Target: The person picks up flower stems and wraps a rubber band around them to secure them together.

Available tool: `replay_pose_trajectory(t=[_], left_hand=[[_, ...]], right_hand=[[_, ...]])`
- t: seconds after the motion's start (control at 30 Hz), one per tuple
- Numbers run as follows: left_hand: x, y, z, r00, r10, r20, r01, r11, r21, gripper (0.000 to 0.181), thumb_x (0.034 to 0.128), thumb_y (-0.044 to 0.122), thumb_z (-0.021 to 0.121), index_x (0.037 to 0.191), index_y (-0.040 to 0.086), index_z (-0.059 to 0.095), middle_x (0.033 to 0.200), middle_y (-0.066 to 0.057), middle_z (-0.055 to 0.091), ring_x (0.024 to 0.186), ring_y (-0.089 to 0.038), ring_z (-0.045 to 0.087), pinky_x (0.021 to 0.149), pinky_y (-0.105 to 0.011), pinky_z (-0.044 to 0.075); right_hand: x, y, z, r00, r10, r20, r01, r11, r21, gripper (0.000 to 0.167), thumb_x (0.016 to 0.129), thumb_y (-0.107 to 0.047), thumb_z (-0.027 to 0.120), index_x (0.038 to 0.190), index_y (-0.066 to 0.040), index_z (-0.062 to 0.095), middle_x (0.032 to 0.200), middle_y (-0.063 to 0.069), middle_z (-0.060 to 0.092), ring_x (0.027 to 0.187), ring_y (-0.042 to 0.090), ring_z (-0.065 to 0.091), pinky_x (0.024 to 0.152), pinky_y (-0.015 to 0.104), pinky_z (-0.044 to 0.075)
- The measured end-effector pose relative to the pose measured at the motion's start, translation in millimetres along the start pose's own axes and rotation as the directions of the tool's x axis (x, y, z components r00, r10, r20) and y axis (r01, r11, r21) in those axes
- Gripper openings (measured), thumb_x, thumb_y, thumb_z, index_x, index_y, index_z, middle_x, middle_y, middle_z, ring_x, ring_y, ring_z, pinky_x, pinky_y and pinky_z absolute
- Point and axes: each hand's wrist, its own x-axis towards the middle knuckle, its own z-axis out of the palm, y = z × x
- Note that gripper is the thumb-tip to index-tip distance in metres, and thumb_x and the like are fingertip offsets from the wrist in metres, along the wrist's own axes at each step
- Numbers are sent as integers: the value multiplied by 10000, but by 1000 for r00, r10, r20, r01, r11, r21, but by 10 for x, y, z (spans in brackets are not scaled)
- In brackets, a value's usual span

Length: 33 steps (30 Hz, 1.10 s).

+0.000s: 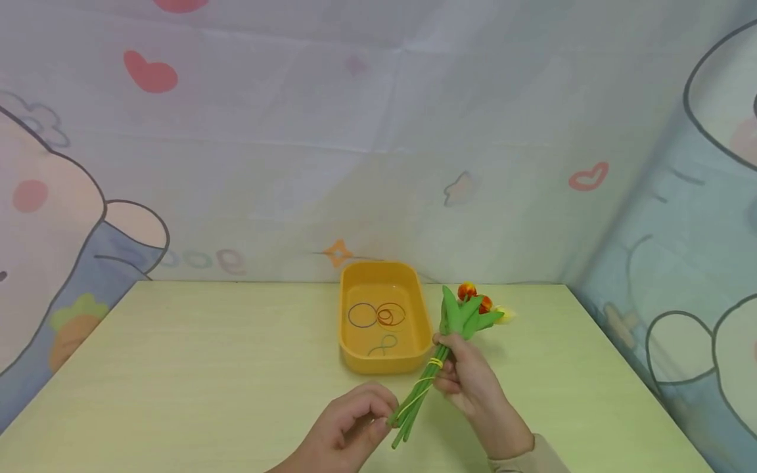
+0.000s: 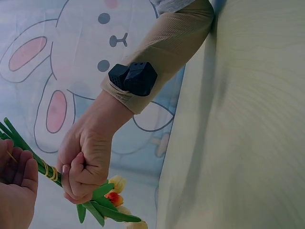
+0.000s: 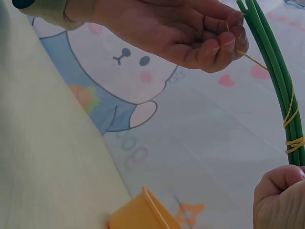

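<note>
My right hand [image 1: 473, 381] grips a bunch of artificial tulips [image 1: 454, 315] just below the leaves. Red-orange and pale yellow blooms point away to the upper right, and the green stems [image 3: 272, 62] slant down toward me. A yellow rubber band [image 3: 295, 143] is wound around the stems below that hand. One loop of it stretches along the stems to my left hand [image 1: 355, 424], whose curled fingers pinch it beside the stem ends, as the right wrist view shows. In the left wrist view, the right hand [image 2: 88, 160] is closed around the stems, hiding part of them.
Behind the hands, a yellow plastic tray [image 1: 349, 360] stands on the pale table [image 1: 207, 368], with several coloured rubber bands [image 1: 362, 315] lying in it. A printed cloth backdrop [image 1: 296, 131] rises along the table's far edge and sides.
</note>
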Motion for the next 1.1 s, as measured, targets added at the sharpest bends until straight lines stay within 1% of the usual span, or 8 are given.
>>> replay_pose_trajectory(t=[0.07, 0.27, 0.43, 0.6, 0.73, 0.83, 0.97, 1.1], left_hand=[[9, -34, -5, 999, 33, -1, -33, 999, 29, 184, 918, -169, 463, 967, -14, 548, 982, -171, 540, 933, -227, 514, 833, -307, 489], [24, -136, 4, 997, 80, -13, -79, 994, 77, 211, 878, -219, 477, 941, -27, 538, 971, -173, 543, 934, -249, 521, 859, -303, 507], [32, -207, 26, 996, 80, -29, -78, 995, 69, 213, 867, -241, 475, 937, -49, 533, 978, -199, 539, 947, -259, 533, 894, -296, 516], [64, -286, 38, 991, 131, -28, -128, 987, 94, 192, 880, -219, 489, 958, -48, 530, 973, -192, 540, 927, -262, 536, 873, -294, 521], [95, -328, 51, 986, 163, -32, -157, 979, 131, 179, 890, -195, 502, 965, -36, 531, 965, -175, 554, 909, -262, 542, 844, -305, 529], [103, -344, 64, 989, 143, -47, -136, 982, 131, 178, 891, -197, 497, 959, -36, 531, 951, -172, 557, 902, -254, 545, 841, -300, 528], [77, -349, 76, 994, 87, -69, -81, 993, 85, 164, 903, -192, 478, 954, -45, 530, 950, -192, 542, 923, -222, 538, 868, -284, 519], [41, -351, 83, 995, 83, -59, -82, 996, 23, 160, 906, -198, 466, 946, -55, 526, 979, -211, 515, 952, -246, 516, 899, -287, 509]], right_hand=[[-7, 9, 5, 1000, -4, 15, 4, 1000, -7, 60, 975, -92, 371, 921, -94, 396, 529, -91, 375, 399, -10, 282, 392, 115, 198], [-18, 42, 13, 999, -5, 32, 6, 1000, -24, 106, 986, -107, 373, 897, -97, 430, 531, -86, 362, 404, -7, 273, 400, 118, 194], [-23, 51, 6, 993, 13, 115, -7, 998, -57, 132, 1003, -125, 376, 911, -91, 465, 554, -92, 385, 420, -14, 297, 414, 115, 217], [-30, 63, 16, 983, 43, 181, -24, 994, -107, 156, 1012, -135, 380, 921, -91, 499, 562, -99, 398, 430, -19, 313, 418, 112, 240], [-37, 74, 28, 974, 46, 221, -17, 991, -130, 171, 1013, -132, 382, 912, -92, 514, 549, -106, 399, 435, -19, 311, 417, 111, 237], [-38, 82, 41, 971, 51, 232, -17, 989, -146, 156, 1012, -134, 392, 917, -88, 506, 548, -106, 396, 438, -20, 307, 417, 112, 237], [-36, 82, 41, 967, 69, 247, -27, 986, -167, 156, 1022, -155, 400, 921, -89, 499, 566, -99, 384, 448, -18, 302, 423, 115, 239], [-41, 66, 5, 955, 75, 286, -14, 978, -209, 184, 1035, -187, 402, 915, -99, 511, 590, -94, 370, 463, -11, 294, 437, 120, 236]])
